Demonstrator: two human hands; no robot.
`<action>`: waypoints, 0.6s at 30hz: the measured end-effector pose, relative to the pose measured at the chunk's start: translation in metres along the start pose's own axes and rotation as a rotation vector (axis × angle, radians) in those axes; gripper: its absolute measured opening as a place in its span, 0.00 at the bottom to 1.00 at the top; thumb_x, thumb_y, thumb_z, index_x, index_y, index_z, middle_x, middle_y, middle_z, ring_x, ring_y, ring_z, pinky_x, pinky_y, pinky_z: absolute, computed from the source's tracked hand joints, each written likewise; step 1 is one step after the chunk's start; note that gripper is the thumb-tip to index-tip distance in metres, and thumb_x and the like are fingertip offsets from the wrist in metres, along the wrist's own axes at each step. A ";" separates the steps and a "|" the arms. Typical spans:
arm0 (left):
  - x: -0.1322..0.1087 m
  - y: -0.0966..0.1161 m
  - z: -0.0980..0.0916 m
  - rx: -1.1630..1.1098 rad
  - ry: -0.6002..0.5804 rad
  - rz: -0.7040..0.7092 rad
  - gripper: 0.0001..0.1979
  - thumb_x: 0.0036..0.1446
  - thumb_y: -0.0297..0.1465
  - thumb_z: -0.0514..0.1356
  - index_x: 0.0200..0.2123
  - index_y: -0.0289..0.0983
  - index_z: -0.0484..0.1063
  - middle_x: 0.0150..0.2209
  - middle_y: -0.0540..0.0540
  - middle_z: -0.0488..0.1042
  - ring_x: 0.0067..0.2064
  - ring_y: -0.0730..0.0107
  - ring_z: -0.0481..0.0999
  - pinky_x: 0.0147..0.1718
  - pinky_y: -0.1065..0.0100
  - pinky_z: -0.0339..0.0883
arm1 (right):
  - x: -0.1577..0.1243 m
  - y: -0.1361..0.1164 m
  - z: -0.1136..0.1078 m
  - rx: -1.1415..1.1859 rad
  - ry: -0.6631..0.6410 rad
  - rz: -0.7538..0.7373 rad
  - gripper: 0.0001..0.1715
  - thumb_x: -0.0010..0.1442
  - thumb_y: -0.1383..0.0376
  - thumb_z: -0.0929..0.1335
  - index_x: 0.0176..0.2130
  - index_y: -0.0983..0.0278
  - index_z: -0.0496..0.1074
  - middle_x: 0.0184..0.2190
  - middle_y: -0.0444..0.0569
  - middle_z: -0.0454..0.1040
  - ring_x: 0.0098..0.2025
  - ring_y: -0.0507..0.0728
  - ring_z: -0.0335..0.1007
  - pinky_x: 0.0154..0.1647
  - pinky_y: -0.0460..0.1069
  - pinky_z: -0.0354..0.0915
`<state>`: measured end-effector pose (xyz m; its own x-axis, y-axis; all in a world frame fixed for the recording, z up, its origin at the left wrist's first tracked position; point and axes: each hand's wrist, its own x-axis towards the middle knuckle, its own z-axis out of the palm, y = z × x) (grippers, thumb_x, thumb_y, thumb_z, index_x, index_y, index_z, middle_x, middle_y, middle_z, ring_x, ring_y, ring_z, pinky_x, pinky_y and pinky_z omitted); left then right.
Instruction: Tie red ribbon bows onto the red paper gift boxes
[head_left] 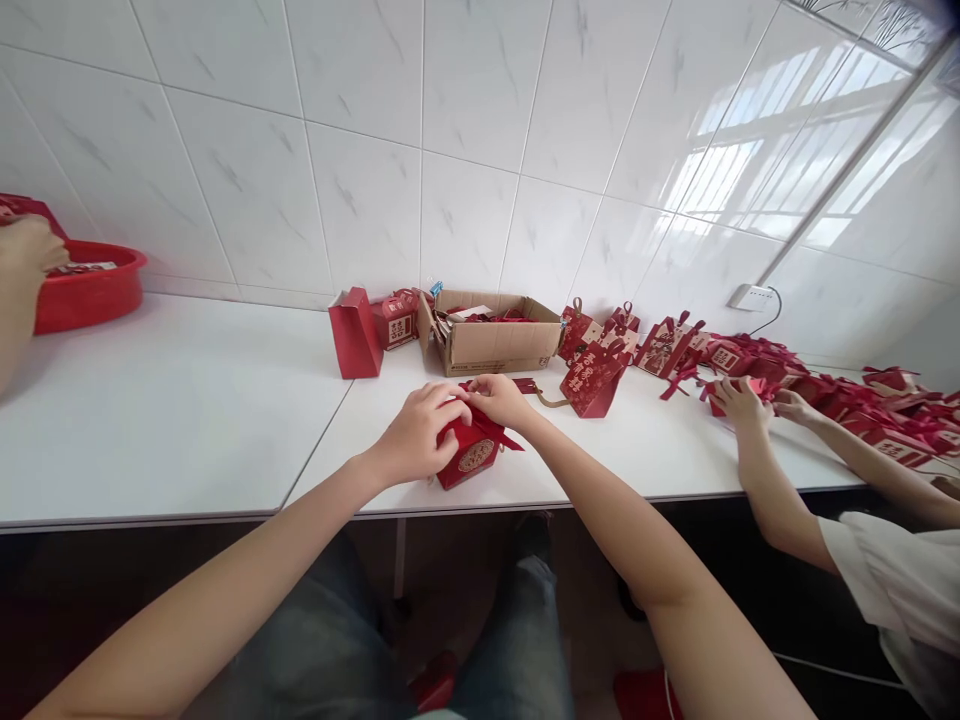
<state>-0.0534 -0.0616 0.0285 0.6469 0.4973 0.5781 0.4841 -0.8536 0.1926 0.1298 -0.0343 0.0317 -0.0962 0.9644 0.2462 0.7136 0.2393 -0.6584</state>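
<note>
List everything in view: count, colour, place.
Ribboned box: one, red, under both hands
Tall box: one, red, left of carton
Printed box: one, red, beside tall box
Carton: one, brown, by wall
Loop-topped boxes: several, red, right of carton
Box pile: many, red, far right
Basin: one, red, far left
Tabletop: one, white, across middle
Tiled wall: one, white, behind
Socket: one, white, wall at right
Co-workers' hands: three, bare, far left and right
Legs: two, blue-clad, below tabletop
Left hand: one, bare, on ribboned box
Right hand: one, bare, at its top

Red box (463,462), round gold emblem (478,457) on side, red ribbon (504,438) on top, near table's (187,420) edge
</note>
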 end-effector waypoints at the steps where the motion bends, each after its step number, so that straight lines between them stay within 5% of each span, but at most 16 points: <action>1: 0.000 0.004 0.002 -0.013 -0.028 0.032 0.11 0.49 0.23 0.52 0.35 0.39 0.69 0.49 0.44 0.69 0.53 0.57 0.65 0.53 0.55 0.60 | 0.000 0.000 0.000 0.003 -0.008 0.000 0.07 0.54 0.65 0.66 0.30 0.66 0.74 0.25 0.44 0.73 0.29 0.52 0.65 0.31 0.45 0.57; 9: 0.001 0.014 0.028 0.148 0.026 -0.151 0.15 0.51 0.40 0.61 0.39 0.36 0.69 0.47 0.37 0.67 0.49 0.50 0.67 0.46 0.52 0.65 | -0.001 -0.002 0.001 0.048 0.008 0.035 0.07 0.55 0.64 0.66 0.31 0.66 0.73 0.27 0.45 0.73 0.30 0.52 0.66 0.32 0.46 0.58; 13: 0.004 0.018 0.038 0.202 0.120 -0.213 0.12 0.48 0.37 0.62 0.35 0.36 0.69 0.45 0.38 0.70 0.47 0.50 0.69 0.43 0.53 0.65 | -0.002 -0.005 0.002 0.037 0.036 0.022 0.07 0.55 0.64 0.66 0.30 0.66 0.72 0.27 0.45 0.72 0.30 0.52 0.65 0.32 0.46 0.58; 18: -0.002 0.015 0.042 0.111 0.264 -0.138 0.08 0.58 0.33 0.55 0.27 0.37 0.68 0.37 0.44 0.72 0.40 0.62 0.71 0.40 0.61 0.64 | -0.002 -0.003 0.003 0.014 0.037 0.014 0.07 0.55 0.64 0.66 0.30 0.65 0.71 0.24 0.43 0.71 0.29 0.52 0.64 0.31 0.46 0.57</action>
<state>-0.0227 -0.0692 -0.0032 0.4020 0.5376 0.7412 0.6277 -0.7511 0.2044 0.1263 -0.0371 0.0312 -0.0607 0.9630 0.2627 0.7051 0.2277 -0.6716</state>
